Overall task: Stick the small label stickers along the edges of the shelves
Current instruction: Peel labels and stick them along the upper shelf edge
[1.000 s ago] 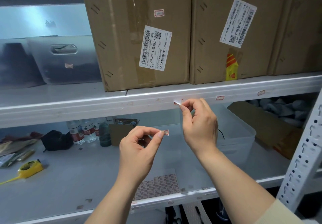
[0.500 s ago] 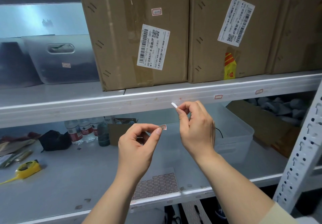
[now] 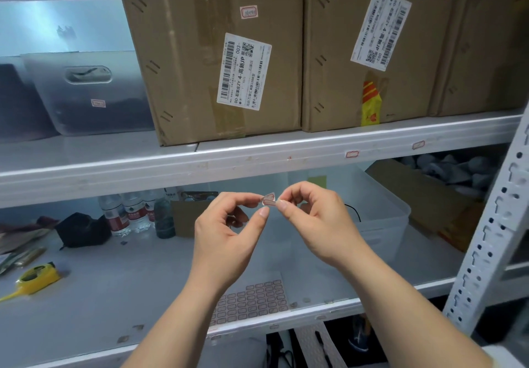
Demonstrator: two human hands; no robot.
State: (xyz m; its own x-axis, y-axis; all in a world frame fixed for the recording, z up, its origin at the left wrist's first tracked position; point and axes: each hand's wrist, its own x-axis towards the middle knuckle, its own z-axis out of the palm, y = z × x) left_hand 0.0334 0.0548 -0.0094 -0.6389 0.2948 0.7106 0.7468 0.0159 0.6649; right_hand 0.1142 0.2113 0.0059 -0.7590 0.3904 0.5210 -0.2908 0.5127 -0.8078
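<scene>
Head view, hands: the left hand (image 3: 226,233) and right hand (image 3: 312,221) meet in front of the shelving, below the upper shelf edge (image 3: 257,164).
Fingers: thumb and forefinger of each hand are pinched together on one small label sticker (image 3: 269,199), the remaining fingers curled loosely behind.
Sticker: red-bordered, held in the air between the two hands, apart from the shelf; it appears folded or partly peeled, though the blur leaves that unclear.
Upper shelf edge: two red-bordered stickers already sit on it to the right, one (image 3: 351,154) and another (image 3: 418,144) further along.
Sticker sheet: a sheet of red-bordered labels (image 3: 252,299) lies flat at the front of the lower shelf (image 3: 114,296), partly behind the left forearm.
Upper shelf load: two cardboard boxes, left (image 3: 206,58) and right (image 3: 369,49), stand side by side, each with a barcode label; a clear plastic bin (image 3: 86,95) stands to their left.
Lower shelf load: a yellow tape measure (image 3: 37,277), water bottles (image 3: 128,213) and a translucent tub (image 3: 372,213).
</scene>
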